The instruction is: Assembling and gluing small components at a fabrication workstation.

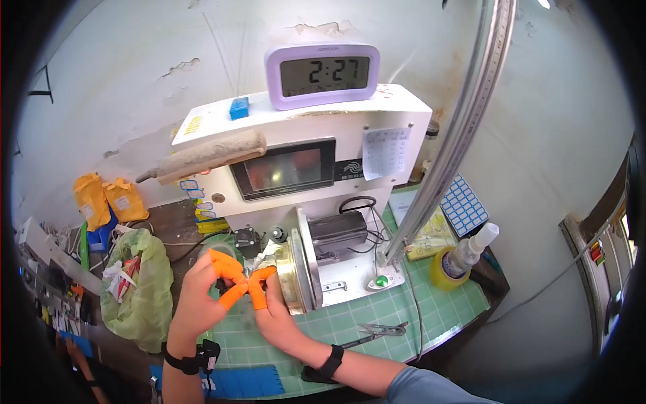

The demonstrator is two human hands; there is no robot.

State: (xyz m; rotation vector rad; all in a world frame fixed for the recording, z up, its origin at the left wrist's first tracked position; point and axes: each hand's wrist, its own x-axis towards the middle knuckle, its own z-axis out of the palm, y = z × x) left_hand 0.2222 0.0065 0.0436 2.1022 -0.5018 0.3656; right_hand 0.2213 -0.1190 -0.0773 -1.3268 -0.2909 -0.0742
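Observation:
My left hand and my right hand meet at the front left of a white bench machine. Orange finger covers sit on the thumbs and fingers of both. Their fingertips are pinched together almost touching, on something too small to make out. Right beside my right fingers is a round metal-and-yellowish drum with a large disc plate on its right. A black motor lies behind that plate. Small dark fittings stand just beyond my left fingertips.
Thread snips lie on the green gridded mat. A spray bottle stands in a yellow tape roll at right, near a slanting metal post. A green plastic bag is at left; another person's hand shows lower left.

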